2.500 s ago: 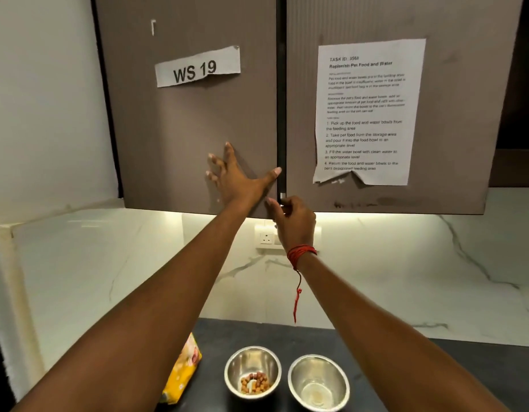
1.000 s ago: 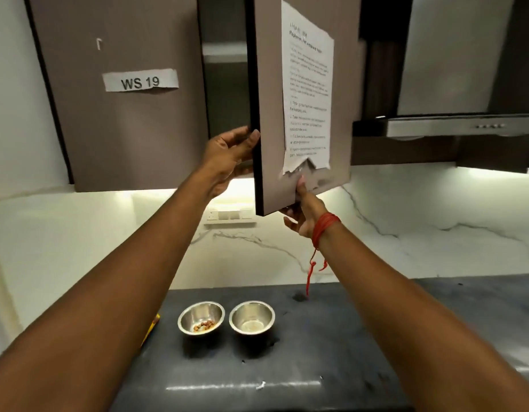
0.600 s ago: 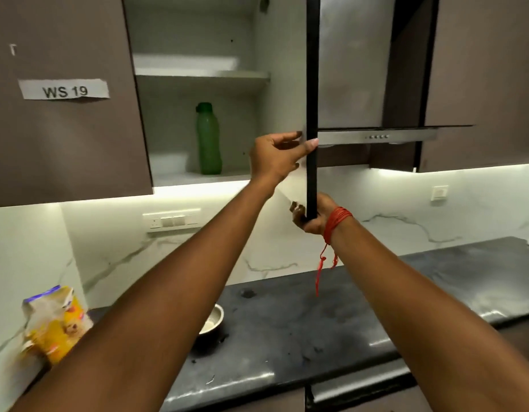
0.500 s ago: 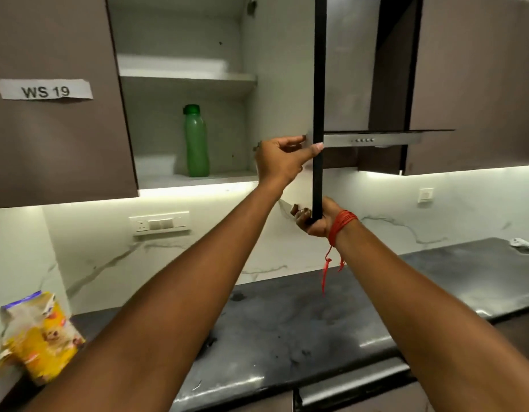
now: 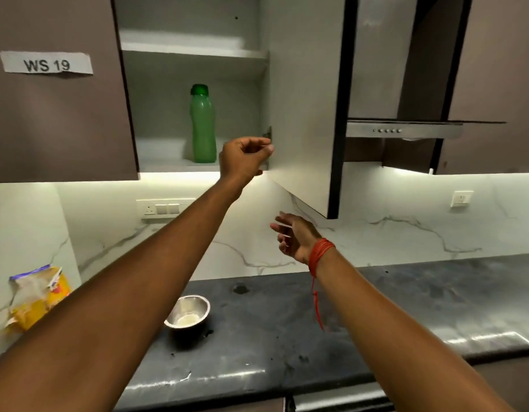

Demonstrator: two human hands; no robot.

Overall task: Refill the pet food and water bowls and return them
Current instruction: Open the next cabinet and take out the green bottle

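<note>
A green bottle (image 5: 202, 124) stands upright on the lower shelf of the wall cabinet, whose right door (image 5: 304, 108) hangs wide open. My left hand (image 5: 244, 157) is raised just right of the bottle at the shelf's front edge, fingers loosely curled, holding nothing. My right hand (image 5: 296, 237) hovers below the door's bottom corner, fingers apart, off the door. One steel bowl (image 5: 188, 312) sits on the dark counter (image 5: 376, 307); my left forearm hides the other bowl. A yellow pet food bag (image 5: 37, 298) leans against the wall at far left.
The left cabinet door (image 5: 58, 114), labelled WS 19, is closed. A steel range hood (image 5: 405, 129) juts out right of the open door. A switch panel (image 5: 162, 208) and a socket (image 5: 460, 198) sit on the marble backsplash.
Both hands pulled the right cabinet door open, then let go of it. The left hand moved in toward the shelf beside the green bottle; the right dropped below the door.
</note>
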